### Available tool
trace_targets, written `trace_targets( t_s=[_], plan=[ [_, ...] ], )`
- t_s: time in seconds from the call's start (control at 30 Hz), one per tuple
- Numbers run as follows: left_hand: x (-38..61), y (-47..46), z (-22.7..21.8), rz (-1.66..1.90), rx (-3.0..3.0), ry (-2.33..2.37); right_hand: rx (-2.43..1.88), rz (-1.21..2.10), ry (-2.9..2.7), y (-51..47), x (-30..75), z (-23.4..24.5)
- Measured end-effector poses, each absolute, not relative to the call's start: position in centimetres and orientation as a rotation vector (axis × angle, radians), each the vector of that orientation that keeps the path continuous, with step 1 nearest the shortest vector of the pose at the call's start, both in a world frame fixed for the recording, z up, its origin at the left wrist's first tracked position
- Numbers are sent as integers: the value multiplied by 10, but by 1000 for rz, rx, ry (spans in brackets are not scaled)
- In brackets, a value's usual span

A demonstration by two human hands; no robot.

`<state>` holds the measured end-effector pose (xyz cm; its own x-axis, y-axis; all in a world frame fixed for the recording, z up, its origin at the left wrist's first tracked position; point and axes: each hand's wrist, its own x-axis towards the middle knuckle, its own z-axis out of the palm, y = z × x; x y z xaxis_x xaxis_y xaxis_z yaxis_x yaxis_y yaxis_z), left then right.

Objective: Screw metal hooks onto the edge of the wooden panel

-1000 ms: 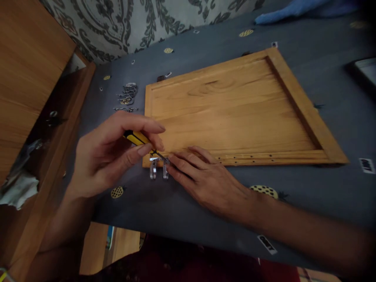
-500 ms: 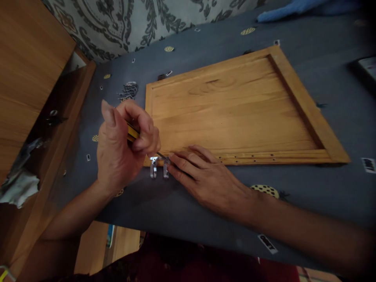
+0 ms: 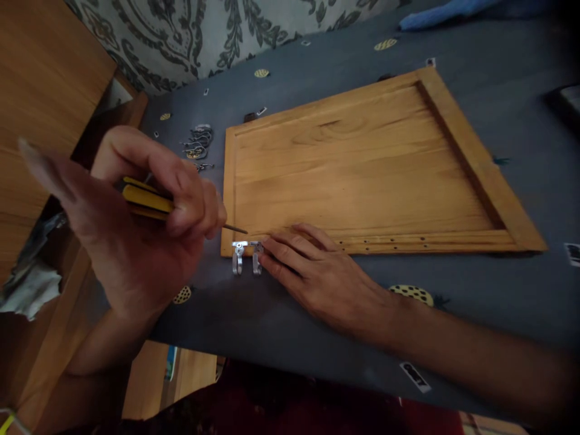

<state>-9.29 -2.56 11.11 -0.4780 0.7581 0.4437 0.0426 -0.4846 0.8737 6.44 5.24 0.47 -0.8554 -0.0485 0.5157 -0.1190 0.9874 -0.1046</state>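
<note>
Head view: one yellow-handled screwdriver point(image 3: 145, 202) over the bench point(image 3: 521, 157), just left of one wooden panel point(image 3: 362, 163). Long axis left to right, tip pointing right at the panel's near-left corner, just above one two-pronged metal hook point(image 3: 247, 254). Left hand point(image 3: 131, 241): fingers wrapped round the handle. Right hand point(image 3: 326, 284): flat, fingers outstretched, fingertips touching the hook. One small pile of hooks point(image 3: 198, 140) farther back.
</note>
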Motion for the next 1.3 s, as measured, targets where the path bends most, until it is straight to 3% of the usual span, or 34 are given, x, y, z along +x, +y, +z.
trace_targets(
  t_s=[0.4,1.3],
  plan=[
    [-91,-24,100,1759,1284,1305,108,180,-2592,52,65,5],
    [-86,-23,90,1710,1197,1143,100,171,-2646,52,65,7]
  ],
)
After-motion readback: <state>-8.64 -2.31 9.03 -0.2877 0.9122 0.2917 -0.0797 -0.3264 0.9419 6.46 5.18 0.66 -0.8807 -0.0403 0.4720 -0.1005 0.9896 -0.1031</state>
